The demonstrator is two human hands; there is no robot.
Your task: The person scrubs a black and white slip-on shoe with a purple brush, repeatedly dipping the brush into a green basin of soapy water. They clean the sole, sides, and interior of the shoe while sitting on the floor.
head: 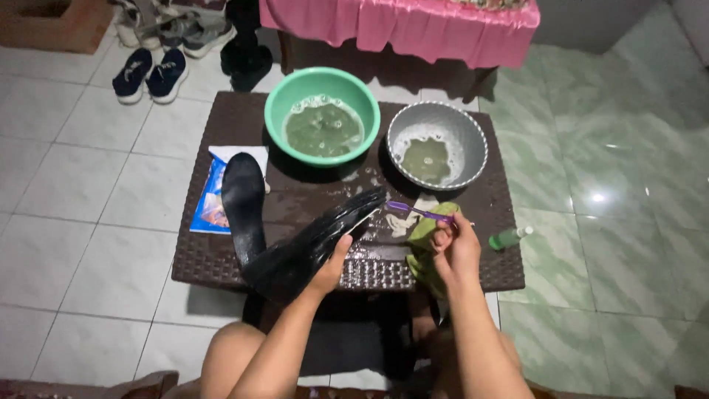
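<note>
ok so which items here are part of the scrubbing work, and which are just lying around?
In use:
left hand holding black insole
right hand holding purple toothbrush
second black insole
green basin of soapy water
grey basin
green cloth

Lying about:
small green bottle
blue packet
dark blue shoes on the floor

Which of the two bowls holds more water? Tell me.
The green bowl, left of the grey bowl: its bubbly water covers most of the inside, while the grey one only has a small foamy puddle at the bottom.
</note>
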